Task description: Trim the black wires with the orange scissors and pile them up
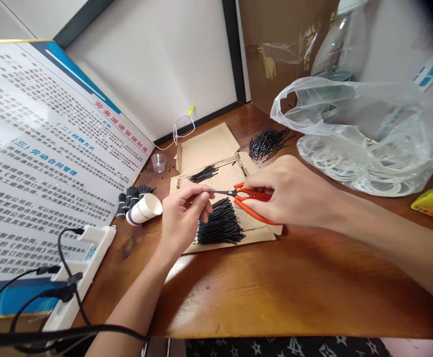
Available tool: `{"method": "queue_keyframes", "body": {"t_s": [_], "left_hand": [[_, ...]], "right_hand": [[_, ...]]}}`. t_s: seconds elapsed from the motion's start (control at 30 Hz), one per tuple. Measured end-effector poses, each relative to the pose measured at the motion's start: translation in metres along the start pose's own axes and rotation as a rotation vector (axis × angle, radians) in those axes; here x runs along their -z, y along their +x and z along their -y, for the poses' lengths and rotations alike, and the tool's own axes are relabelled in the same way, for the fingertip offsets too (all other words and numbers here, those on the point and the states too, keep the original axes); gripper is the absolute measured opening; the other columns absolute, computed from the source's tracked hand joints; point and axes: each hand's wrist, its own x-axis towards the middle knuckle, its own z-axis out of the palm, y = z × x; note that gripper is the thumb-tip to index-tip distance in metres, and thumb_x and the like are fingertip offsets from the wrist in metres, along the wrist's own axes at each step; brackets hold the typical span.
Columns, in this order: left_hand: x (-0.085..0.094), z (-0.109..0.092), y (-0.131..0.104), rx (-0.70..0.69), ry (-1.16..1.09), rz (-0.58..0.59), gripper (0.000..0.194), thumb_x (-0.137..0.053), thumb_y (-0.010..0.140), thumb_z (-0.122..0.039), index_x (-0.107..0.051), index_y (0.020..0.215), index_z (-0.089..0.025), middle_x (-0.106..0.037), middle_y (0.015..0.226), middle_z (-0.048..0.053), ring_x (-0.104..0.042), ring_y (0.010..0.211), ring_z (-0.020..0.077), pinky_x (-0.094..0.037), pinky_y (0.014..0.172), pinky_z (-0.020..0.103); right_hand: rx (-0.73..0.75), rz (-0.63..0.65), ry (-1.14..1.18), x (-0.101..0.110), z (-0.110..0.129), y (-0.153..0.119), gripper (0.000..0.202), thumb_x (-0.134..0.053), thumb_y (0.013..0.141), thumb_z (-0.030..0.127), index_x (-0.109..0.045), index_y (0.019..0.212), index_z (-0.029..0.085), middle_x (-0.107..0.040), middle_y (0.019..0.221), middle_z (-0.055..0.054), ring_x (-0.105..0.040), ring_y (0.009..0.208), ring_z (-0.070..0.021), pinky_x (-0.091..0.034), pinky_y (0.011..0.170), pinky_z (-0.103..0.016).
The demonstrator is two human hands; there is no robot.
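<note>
Two hands up over the cardboard (209, 143) in my head view: right hand (288, 193) wrapped round the scissors (232, 193), blade tips at my left hand's (184, 208) curled fingers. Can't tell if those grip anything. Black wires (220, 224) lie just below, on the cardboard.

On the poster (26, 144), left of the left hand (181, 213), a red heading (121, 127) reads 劳务派遣管理制度, with blue subheadings (75, 136) (二)招聘方式 and (三)劳动合同管理; its small print (37, 198) is mostly blurred. Beyond the right hand (294, 193), gold characters (310, 35) on the brown box (276, 25) start with 认准, the rest unclear.
</note>
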Motion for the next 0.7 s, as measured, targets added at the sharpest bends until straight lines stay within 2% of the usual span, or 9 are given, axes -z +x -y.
{"method": "queue_keyframes", "body": {"t_s": [0.37, 0.57, 0.7], "left_hand": [[-0.0016, -0.0011, -0.0002, 0.03, -0.035, 0.004, 0.012, -0.063, 0.088, -0.02, -0.07, 0.082, -0.014, -0.065, 0.064, 0.002, -0.052, 0.043, 0.0077, -0.043, 0.044, 0.023], [-0.0015, -0.003, -0.0011, 0.084, -0.076, 0.01, 0.014, -0.064, 0.088, -0.023, -0.07, 0.084, -0.012, -0.066, 0.063, 0.002, -0.052, 0.042, 0.0079, -0.043, 0.042, 0.023], [-0.0018, -0.0031, -0.0008, 0.093, -0.096, -0.003, 0.015, -0.065, 0.088, -0.025, -0.07, 0.084, -0.012, -0.067, 0.064, 0.003, -0.053, 0.041, 0.0083, -0.043, 0.041, 0.023]], "right_hand": [[-0.009, -0.02, 0.046, 0.0013, 0.0008, -0.0002, 0.034, -0.055, 0.074, 0.029, -0.03, 0.053, 0.021, -0.027, 0.046, 0.005, -0.021, 0.048, -0.0099, -0.017, 0.051, -0.029], [0.004, 0.004, 0.008, -0.0003, 0.0004, 0.0002, 0.034, -0.053, 0.078, 0.028, -0.032, 0.052, 0.02, -0.025, 0.048, 0.005, -0.021, 0.048, -0.0097, -0.017, 0.052, -0.03], [0.031, -0.037, 0.059, 0.0011, 0.001, 0.0006, 0.034, -0.055, 0.077, 0.025, -0.031, 0.053, 0.02, -0.027, 0.047, 0.006, -0.021, 0.047, -0.0088, -0.018, 0.052, -0.029]]}}
